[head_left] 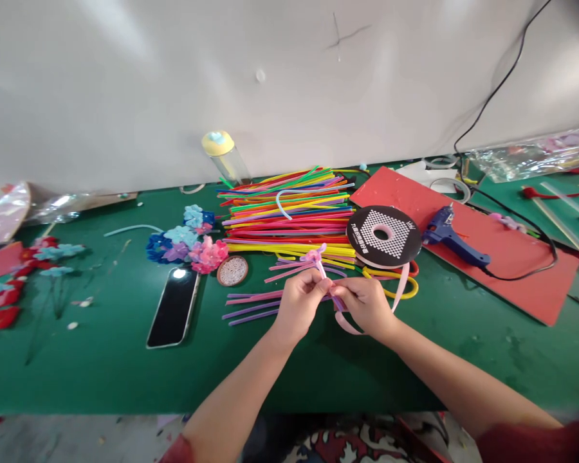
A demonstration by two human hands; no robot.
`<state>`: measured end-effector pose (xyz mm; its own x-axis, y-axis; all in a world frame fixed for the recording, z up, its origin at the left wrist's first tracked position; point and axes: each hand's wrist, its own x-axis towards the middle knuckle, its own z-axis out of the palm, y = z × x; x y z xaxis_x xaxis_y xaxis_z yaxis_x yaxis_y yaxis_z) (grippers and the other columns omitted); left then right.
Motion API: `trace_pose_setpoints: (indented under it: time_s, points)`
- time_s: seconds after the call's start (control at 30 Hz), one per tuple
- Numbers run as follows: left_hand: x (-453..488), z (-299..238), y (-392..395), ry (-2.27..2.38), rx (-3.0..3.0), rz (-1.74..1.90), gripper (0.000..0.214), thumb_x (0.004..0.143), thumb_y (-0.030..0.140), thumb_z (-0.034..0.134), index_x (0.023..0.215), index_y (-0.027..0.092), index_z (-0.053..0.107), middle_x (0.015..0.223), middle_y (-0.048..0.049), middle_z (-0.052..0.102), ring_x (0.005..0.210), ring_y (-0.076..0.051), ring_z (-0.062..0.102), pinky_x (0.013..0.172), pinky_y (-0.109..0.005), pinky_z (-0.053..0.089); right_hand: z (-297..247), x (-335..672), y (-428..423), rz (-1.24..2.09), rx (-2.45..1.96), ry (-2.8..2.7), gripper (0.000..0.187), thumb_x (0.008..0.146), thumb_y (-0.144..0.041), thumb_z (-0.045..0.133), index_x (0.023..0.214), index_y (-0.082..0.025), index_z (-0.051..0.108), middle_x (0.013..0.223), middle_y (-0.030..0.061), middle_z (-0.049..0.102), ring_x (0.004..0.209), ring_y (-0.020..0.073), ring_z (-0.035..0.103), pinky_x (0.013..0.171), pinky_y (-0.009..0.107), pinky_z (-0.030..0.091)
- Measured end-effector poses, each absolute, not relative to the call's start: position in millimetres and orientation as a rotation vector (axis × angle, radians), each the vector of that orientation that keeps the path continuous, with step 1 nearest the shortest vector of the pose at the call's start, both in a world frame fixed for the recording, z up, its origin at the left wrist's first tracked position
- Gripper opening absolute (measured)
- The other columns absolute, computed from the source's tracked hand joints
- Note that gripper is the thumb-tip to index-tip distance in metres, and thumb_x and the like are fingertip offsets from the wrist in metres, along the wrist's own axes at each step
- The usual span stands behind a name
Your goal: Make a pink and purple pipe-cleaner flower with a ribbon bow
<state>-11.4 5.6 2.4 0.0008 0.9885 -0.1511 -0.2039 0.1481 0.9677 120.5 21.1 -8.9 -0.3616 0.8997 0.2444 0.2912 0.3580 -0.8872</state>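
Observation:
My left hand [300, 303] is closed in a pinch around the stem of a small pink-purple pipe-cleaner flower [313, 256], whose head pokes up above the fingers. Close beside it, my right hand [367, 307] pinches pale pink ribbon [401, 289] against the lower stem; the fingers cover the exact contact. The ribbon loops under my right hand and runs up to a black spool [383, 252]. Pink and purple pipe cleaners [253, 311] lie just left of my left hand. Behind both hands spreads a bundle of multicoloured pipe cleaners [289, 222].
A blue glue gun [456, 244] with a black cord rests on a red board [525, 276] at right. Left are a phone [172, 312], a dish of white beads [232, 271] and fuzzy flowers [181, 239]. A yellow-lidded bottle [226, 157] stands by the wall.

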Motion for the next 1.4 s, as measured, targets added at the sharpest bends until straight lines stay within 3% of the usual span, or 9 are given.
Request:
trace_pose_setpoints:
  time_s: [0.17, 0.3, 0.43, 0.63, 0.87, 1.03, 1.23, 1.4]
  points:
    - [-13, -1, 3, 1.031, 0.949, 1.17, 0.023, 0.074, 0.033, 0.06, 0.062, 0.014, 0.055, 0.057, 0.0015, 0.052, 0.053, -0.011, 0.05, 0.055, -0.025, 0.041, -11, 120, 22, 1.76, -0.974, -1.426, 0.043, 0.077, -0.047, 0.053, 0.049, -0.014, 0.053, 0.041, -0.0008, 0.055, 0.037, 0.0079, 0.05, 0.04, 0.018, 0.038]
    - [-11, 0, 2, 0.963, 0.908, 1.192, 0.02, 0.075, 0.033, 0.06, 0.067, 0.015, 0.057, 0.059, 0.0011, 0.052, 0.052, -0.011, 0.05, 0.054, -0.025, 0.041, -19, 118, 23, 2.163, -0.769, -1.041, 0.043, 0.069, -0.052, 0.061, 0.053, -0.012, 0.056, 0.038, -0.0013, 0.054, 0.031, 0.0071, 0.046, 0.036, 0.018, 0.037]
    - [-9, 1, 2, 0.916, 0.885, 1.233, 0.021, 0.072, 0.036, 0.063, 0.065, 0.016, 0.059, 0.07, -0.0001, 0.049, 0.056, -0.01, 0.049, 0.059, -0.027, 0.043, -24, 116, 22, 2.317, -0.648, -0.892, 0.041, 0.069, -0.051, 0.063, 0.055, -0.013, 0.054, 0.035, -0.004, 0.049, 0.028, 0.0059, 0.042, 0.032, 0.017, 0.033]
    - [-11, -1, 4, 0.849, 1.003, 1.203, 0.028, 0.072, 0.042, 0.061, 0.057, 0.019, 0.059, 0.071, -0.0022, 0.046, 0.079, -0.018, 0.051, 0.084, -0.037, 0.04, -22, 119, 20, 2.515, -0.53, -0.82, 0.045, 0.068, -0.055, 0.061, 0.055, -0.013, 0.052, 0.035, -0.0046, 0.047, 0.029, 0.0058, 0.039, 0.032, 0.017, 0.03]
    - [-14, 4, 1, 0.741, 1.014, 1.07, 0.035, 0.07, 0.041, 0.063, 0.049, 0.016, 0.054, 0.091, -0.0051, 0.043, 0.093, -0.02, 0.047, 0.082, -0.034, 0.041, -17, 123, 16, 2.755, -0.272, -0.768, 0.048, 0.068, -0.057, 0.06, 0.049, -0.015, 0.045, 0.029, -0.0075, 0.038, 0.025, 0.0054, 0.032, 0.029, 0.017, 0.032]
    - [-14, 4, 2, 0.706, 0.978, 1.042, 0.034, 0.07, 0.044, 0.062, 0.051, 0.016, 0.056, 0.095, -0.0069, 0.048, 0.092, -0.021, 0.05, 0.081, -0.034, 0.042, -18, 120, 17, 2.477, -0.388, -1.01, 0.05, 0.071, -0.058, 0.055, 0.045, -0.017, 0.04, 0.027, -0.0087, 0.031, 0.024, 0.0052, 0.028, 0.028, 0.018, 0.027]
    - [-11, -1, 6, 0.912, 0.921, 1.126, 0.019, 0.074, 0.034, 0.062, 0.084, 0.019, 0.059, 0.077, -0.0011, 0.053, 0.071, -0.013, 0.052, 0.069, -0.027, 0.043, -17, 119, 20, 1.72, -0.916, -1.322, 0.042, 0.079, -0.045, 0.051, 0.051, -0.015, 0.05, 0.034, -0.0059, 0.041, 0.033, 0.0044, 0.033, 0.038, 0.018, 0.026]
    - [-9, -1, 6, 0.93, 0.963, 1.144, 0.018, 0.075, 0.032, 0.06, 0.071, 0.014, 0.056, 0.068, 0.0009, 0.051, 0.06, -0.01, 0.05, 0.058, -0.023, 0.042, -12, 119, 19, 1.132, -1.107, -1.778, 0.046, 0.084, -0.044, 0.042, 0.048, -0.015, 0.048, 0.037, -0.003, 0.042, 0.037, 0.0073, 0.04, 0.042, 0.02, 0.031]
